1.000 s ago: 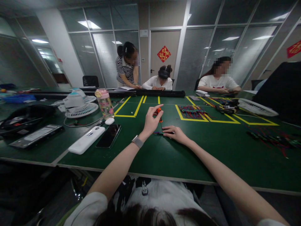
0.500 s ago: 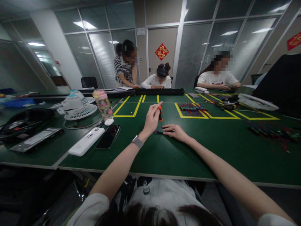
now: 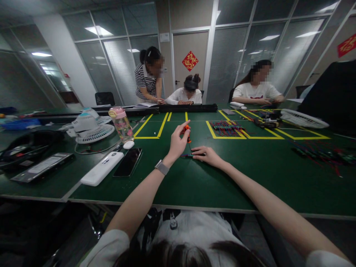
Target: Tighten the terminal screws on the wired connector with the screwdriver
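Note:
My left hand [image 3: 178, 138] is closed around the orange and black handle of a screwdriver [image 3: 188, 138], its index finger stretched up along the top. The thin shaft points down, slightly tilted, to a small circuit board [image 3: 189, 155] with coloured wires lying on the table. My right hand [image 3: 206, 155] rests low on the table with its fingertips pressed on the right end of that board. The fingers cover part of the board, and the exact spot where the screwdriver tip meets it is too small to make out.
Left of my arm lie a black phone [image 3: 128, 162], a white power bank [image 3: 102, 168], a bottle [image 3: 121, 124] and white fans [image 3: 94, 133]. Bundles of wired boards [image 3: 228, 128] sit inside yellow tape at right, with more boards [image 3: 324, 152] farther right. Several people are across the table.
My left hand's fingers have shifted on the screwdriver handle, showing more of it, and the tool leans a little more. My right hand stays on the board.

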`<move>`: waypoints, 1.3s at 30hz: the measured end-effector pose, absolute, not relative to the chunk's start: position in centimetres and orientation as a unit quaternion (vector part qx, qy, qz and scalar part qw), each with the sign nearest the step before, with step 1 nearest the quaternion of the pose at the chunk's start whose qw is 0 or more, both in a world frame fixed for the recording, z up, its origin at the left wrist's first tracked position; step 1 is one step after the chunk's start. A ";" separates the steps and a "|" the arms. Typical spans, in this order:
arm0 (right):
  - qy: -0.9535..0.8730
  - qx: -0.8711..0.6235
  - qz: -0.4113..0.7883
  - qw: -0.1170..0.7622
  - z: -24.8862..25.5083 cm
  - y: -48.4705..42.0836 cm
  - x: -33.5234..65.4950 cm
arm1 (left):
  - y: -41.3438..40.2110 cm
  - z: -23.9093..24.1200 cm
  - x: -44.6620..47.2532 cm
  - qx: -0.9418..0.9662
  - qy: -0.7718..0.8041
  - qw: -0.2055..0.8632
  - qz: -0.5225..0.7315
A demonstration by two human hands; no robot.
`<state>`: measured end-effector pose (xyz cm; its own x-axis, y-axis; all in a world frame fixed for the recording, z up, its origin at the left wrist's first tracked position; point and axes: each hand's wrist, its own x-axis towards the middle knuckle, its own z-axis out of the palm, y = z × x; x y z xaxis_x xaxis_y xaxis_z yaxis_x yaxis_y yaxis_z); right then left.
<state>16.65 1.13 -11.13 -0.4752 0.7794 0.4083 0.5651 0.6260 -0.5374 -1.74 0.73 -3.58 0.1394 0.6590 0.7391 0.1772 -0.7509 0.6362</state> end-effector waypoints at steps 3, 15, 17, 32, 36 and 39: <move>-0.844 -0.399 0.166 0.319 -11.1 1.1 16.6 | 0.7 -3.5 -1.8 0.716 0.310 0.164 0.603; -0.841 -0.401 0.169 0.321 -10.9 1.0 16.6 | 0.5 -3.2 -1.9 0.706 0.316 0.181 0.607; -0.841 -0.403 0.167 0.320 -10.9 1.0 16.5 | 0.5 -3.2 -1.9 0.709 0.308 0.196 0.603; -0.842 -0.405 0.162 0.317 -10.8 0.9 16.6 | 0.7 -3.1 -1.7 0.699 0.269 0.309 0.585; -0.843 -0.401 0.166 0.319 -10.8 0.9 16.5 | 0.6 -3.2 -1.7 0.710 0.289 0.240 0.596; -0.841 -0.402 0.168 0.320 -10.9 1.0 16.5 | 0.6 -3.3 -1.7 0.713 0.278 0.254 0.592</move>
